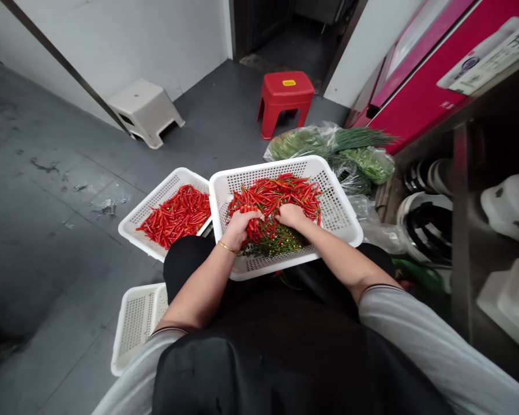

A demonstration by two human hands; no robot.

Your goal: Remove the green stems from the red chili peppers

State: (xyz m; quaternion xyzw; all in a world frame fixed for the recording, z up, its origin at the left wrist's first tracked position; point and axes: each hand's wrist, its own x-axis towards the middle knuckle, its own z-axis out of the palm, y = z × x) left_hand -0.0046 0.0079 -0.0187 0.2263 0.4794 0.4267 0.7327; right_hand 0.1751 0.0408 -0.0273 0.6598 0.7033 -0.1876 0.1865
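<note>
Red chilies (pixel 285 187) are contained in a white perforated plastic basket (pixel 336 208) supported across the knees (pixel 182 265), where a bunch is clasped in the curled fingers of the left hand (pixel 242 223); the right hand (pixel 291 214) is sunk into the heap, and whether its fingers are pinched cannot be determined. Green stems (pixel 279 245) are piled at the near side and could be gathered with the pods if both are grasped together. Should either knee be shifted, the basket could be tilted and chilies spilled onto the floor (pixel 210 141).
</note>
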